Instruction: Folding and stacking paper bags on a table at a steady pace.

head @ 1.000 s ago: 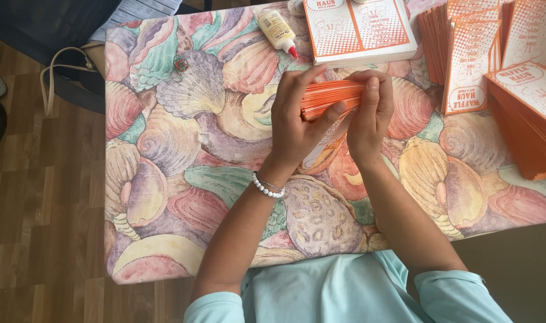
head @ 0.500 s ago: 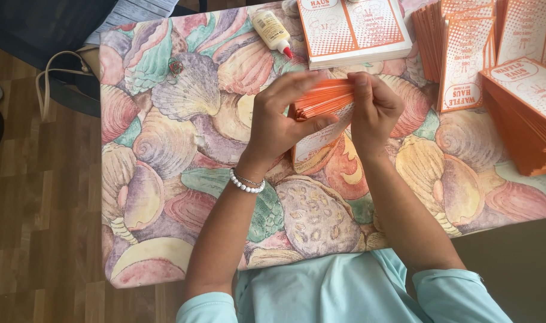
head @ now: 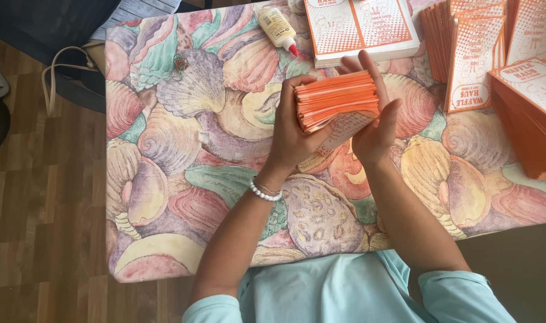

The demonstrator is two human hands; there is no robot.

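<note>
Clasping a thick stack of orange paper cards (head: pixel 337 100), my left hand (head: pixel 297 128) and right hand (head: pixel 374 116) hide its underside. Shell-patterned tablecloth (head: pixel 183 155) lies open leftward.

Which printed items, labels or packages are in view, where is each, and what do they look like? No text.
Stack of orange folded sheets: held between left hand and right hand, above the table.
Flat printed sheets: table's top edge, white with orange dotted panels.
Fanned printed cards: top right, orange and white.
Orange pile: right edge, printed top.
Glue bottle: top centre, lying down, cream label, red tip.
</note>
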